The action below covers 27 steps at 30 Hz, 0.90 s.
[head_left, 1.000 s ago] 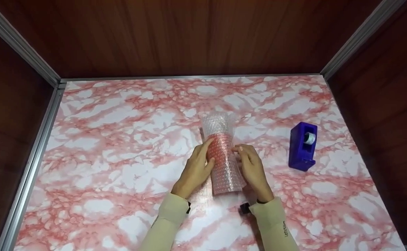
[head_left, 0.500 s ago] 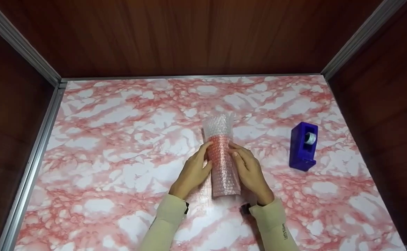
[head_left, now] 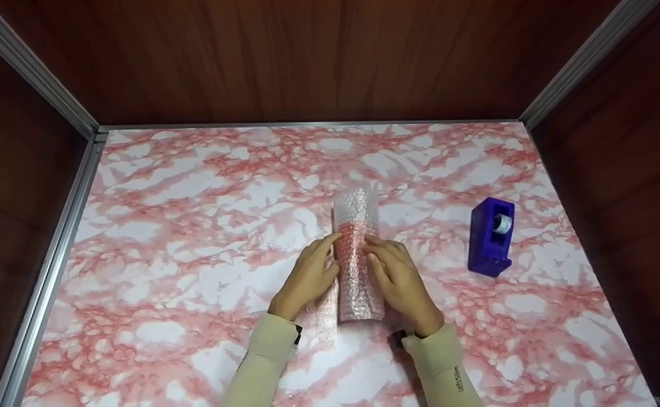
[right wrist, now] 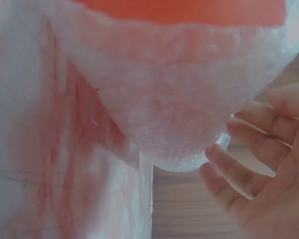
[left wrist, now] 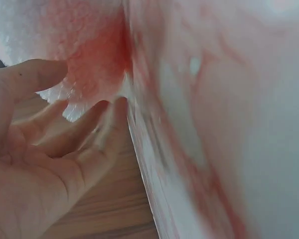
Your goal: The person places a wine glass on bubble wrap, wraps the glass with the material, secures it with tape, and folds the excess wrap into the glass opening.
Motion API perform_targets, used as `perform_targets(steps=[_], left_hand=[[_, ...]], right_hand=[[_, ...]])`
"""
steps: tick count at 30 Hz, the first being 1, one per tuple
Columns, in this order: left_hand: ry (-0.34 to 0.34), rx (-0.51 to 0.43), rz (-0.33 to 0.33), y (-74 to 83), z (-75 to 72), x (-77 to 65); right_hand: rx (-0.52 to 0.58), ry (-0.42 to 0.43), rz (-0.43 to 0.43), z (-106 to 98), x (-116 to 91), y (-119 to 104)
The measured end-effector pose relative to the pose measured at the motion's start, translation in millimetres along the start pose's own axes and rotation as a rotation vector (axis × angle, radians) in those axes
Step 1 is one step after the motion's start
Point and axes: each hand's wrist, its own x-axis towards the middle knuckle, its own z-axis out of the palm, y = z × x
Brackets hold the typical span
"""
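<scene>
A roll of bubble wrap (head_left: 358,274) lies lengthwise in front of me, wound round a red-orange thing (right wrist: 189,11) whose end shows in the right wrist view. Clear wrap (head_left: 357,203) extends past the red part at the far end. A flat strip of wrap (head_left: 324,316) lies on the table by its left side. My left hand (head_left: 307,277) touches the roll's left side with fingertips and thumb apart. My right hand (head_left: 400,274) rests its extended fingers on the right side and top of the roll. In the right wrist view, its fingers (right wrist: 224,162) are loosely extended beside the wrap.
A purple tape dispenser (head_left: 491,237) with a tape roll stands to the right on the red-and-white marbled table (head_left: 194,215). Dark wood panels (head_left: 307,62) with metal edging enclose the back and both sides.
The wrapped roll has turned and shifted slightly left, and lies straighter. My right hand has moved left from beside the roll onto it. My left hand has drawn slightly left and down.
</scene>
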Motion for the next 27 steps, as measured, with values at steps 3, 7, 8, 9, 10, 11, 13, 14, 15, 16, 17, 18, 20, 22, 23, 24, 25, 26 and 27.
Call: perform_targets(steps=[3,7,8,9,10,11,13,14,15,16,17,18,20,22,23,24,25,26,27], left_hand=[[0.022,-0.022,0.001,-0.9,-4.6,1.4],[0.015,-0.077,0.001,-0.9,-8.7,3.2],[0.007,-0.092,0.004,-0.5,-9.2,3.4],[0.0,-0.107,0.009,-0.2,-9.7,3.4],[-0.001,-0.115,0.018,0.3,-10.3,3.2],[-0.001,-0.122,0.029,0.8,-10.8,3.2],[0.004,-0.127,0.055,1.9,-11.9,3.0],[0.007,-0.127,0.073,2.5,-12.4,3.2],[0.008,-0.133,0.093,3.0,-13.1,3.5],[0.009,-0.13,0.116,3.5,-13.8,4.1],[0.004,-0.129,0.138,4.0,-14.3,5.3],[-0.001,-0.112,0.157,4.6,-15.1,6.5],[-0.021,-0.076,0.192,5.5,-16.5,9.3],[-0.036,-0.019,0.218,7.2,-18.2,12.5],[-0.045,0.007,0.224,8.2,-19.0,14.1],[-0.052,0.032,0.225,9.3,-19.8,15.5],[-0.062,0.045,0.226,10.4,-20.5,16.7],[-0.069,0.058,0.226,11.3,-21.0,17.9],[-0.076,0.068,0.224,12.1,-21.5,19.1]], right_hand=[[-0.082,-0.007,-0.031,3,2,-3],[-0.156,-0.016,-0.065,6,5,-6],[-0.163,-0.02,-0.067,7,5,-7],[-0.165,-0.027,-0.064,7,6,-7],[-0.164,-0.028,-0.063,7,6,-8],[-0.162,-0.031,-0.06,7,6,-8],[-0.156,-0.036,-0.056,7,7,-8],[-0.153,-0.04,-0.054,7,7,-8],[-0.151,-0.04,-0.056,7,7,-8],[-0.148,-0.039,-0.06,7,8,-9],[-0.146,-0.043,-0.06,7,8,-8],[-0.143,-0.046,-0.062,7,8,-9],[-0.136,-0.05,-0.07,6,9,-9],[-0.126,-0.053,-0.072,5,9,-9],[-0.122,-0.054,-0.069,5,10,-10],[-0.117,-0.055,-0.069,4,10,-10],[-0.116,-0.057,-0.064,4,10,-10],[-0.115,-0.06,-0.055,3,10,-10],[-0.114,-0.064,-0.05,3,10,-10]])
